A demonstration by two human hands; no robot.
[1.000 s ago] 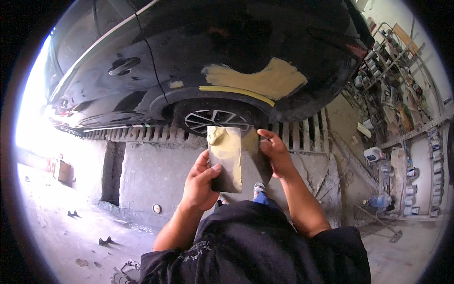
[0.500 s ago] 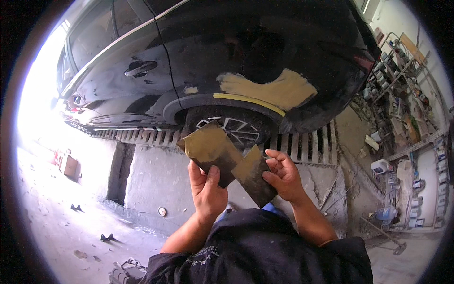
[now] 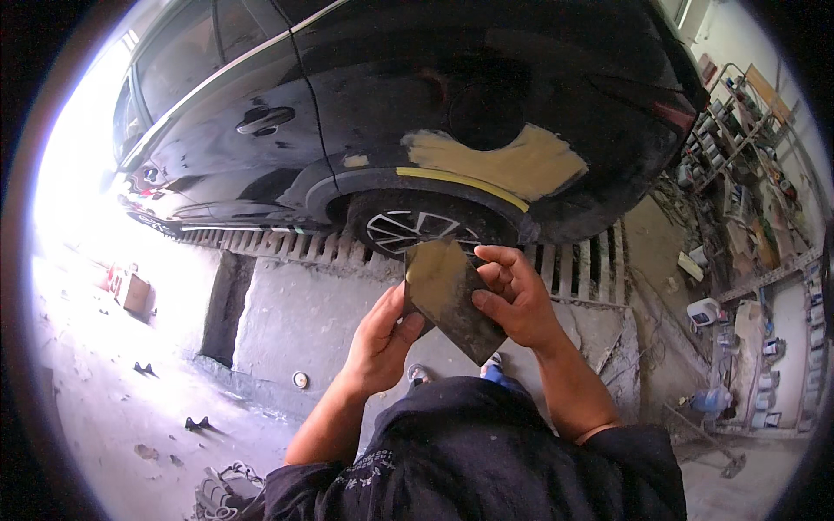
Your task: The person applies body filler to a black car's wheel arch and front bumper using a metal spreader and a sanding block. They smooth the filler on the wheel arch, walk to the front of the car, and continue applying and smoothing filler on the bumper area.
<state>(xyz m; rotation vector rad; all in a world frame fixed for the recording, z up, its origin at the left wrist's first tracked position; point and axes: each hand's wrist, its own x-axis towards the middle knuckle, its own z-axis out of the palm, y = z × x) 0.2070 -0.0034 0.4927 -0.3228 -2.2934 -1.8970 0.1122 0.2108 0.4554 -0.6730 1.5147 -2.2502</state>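
Observation:
Two flat dark spreader blades [image 3: 447,295], smeared with tan filler, are stacked and held between my hands at chest height. My left hand [image 3: 382,343] grips their lower left edge from below. My right hand [image 3: 517,295] pinches their right side, fingers curled over the top sheet. Beyond them stands a black car [image 3: 365,113] with a tan filler patch [image 3: 504,161] and a strip of yellow tape above its rear wheel [image 3: 417,230].
A slatted floor grating [image 3: 582,269] runs under the car. Metal shelving with cans and boxes [image 3: 756,200] lines the right wall. A small box [image 3: 135,291] and scattered bits lie on the concrete floor at left. Bright glare fills the far left.
The camera has turned, showing more of the car's door and side. The blades have come together from a spread, angled hold into one stack, and my right hand now closes over their right edge.

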